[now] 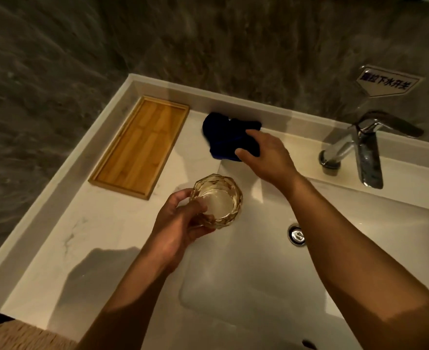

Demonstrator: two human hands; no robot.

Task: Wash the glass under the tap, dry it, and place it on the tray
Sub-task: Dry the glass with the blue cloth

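Glass: faceted, amber-tinted, held mouth-up by the left hand at the near-left corner of the basin, above its edge. The left grip is clenched around the glass wall, thumb on the near side, fingers wrapped beneath. Whether water remains inside cannot be told in this dim light.

Right hand: reaching to the far side of the surface, fingers spread and closing on the dark blue cloth. The grip looks only partly closed; the cloth is touched but appears not yet lifted.

Step in hand, by judgement: fetching the cloth for drying.

Recommended procedure:
1. Gather the cloth fully into the palm before lifting.
2. Keep the glass over the basin so drips fall inside.
3. Tip out residual water first.
4. Wipe the interior, then the facets, rotating the glass with the left hand.

Wooden tray lies at far left, just beside the cloth. The tap stands at far right, with no water seen running.
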